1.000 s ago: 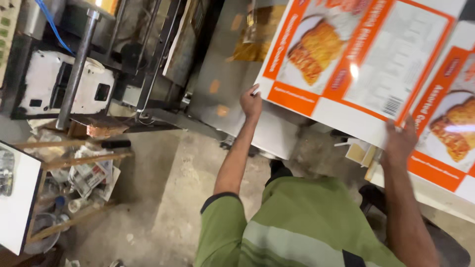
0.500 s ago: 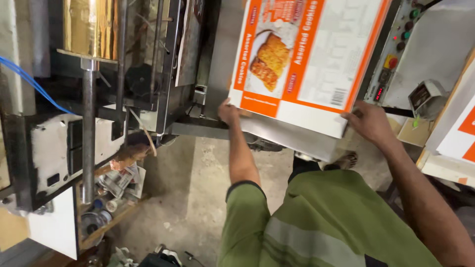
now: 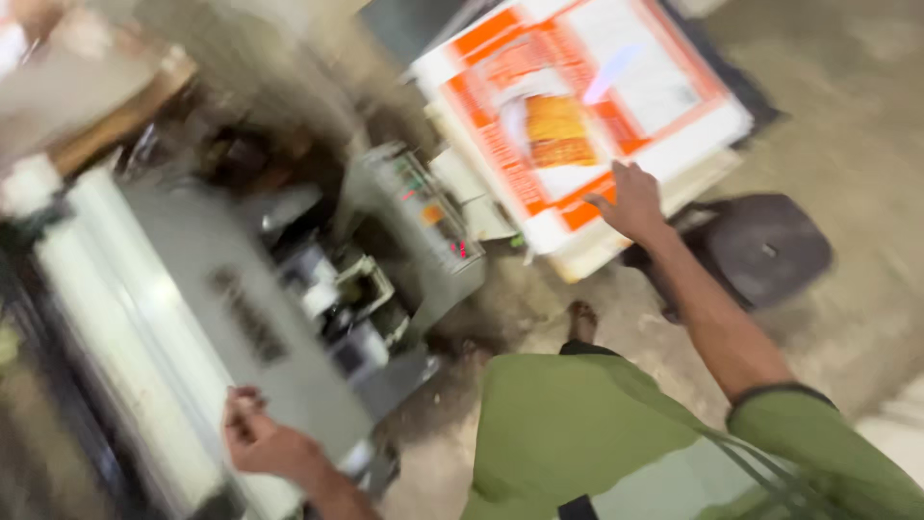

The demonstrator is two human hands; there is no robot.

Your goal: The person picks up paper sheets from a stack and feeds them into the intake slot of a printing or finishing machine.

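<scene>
the frame is blurred by motion. in the upper middle of the frame a stack of printed carton sheets (image 3: 577, 125), orange and white, is seen lying flat. the right hand (image 3: 630, 202) is laid on the stack's near edge with fingers spread, clamped on nothing. at the lower left the left hand (image 3: 255, 438) is curled loosely beside a grey machine (image 3: 241, 318); whether anything is held cannot be told. a dark stool (image 3: 765, 250) is seen right of the stack.
</scene>
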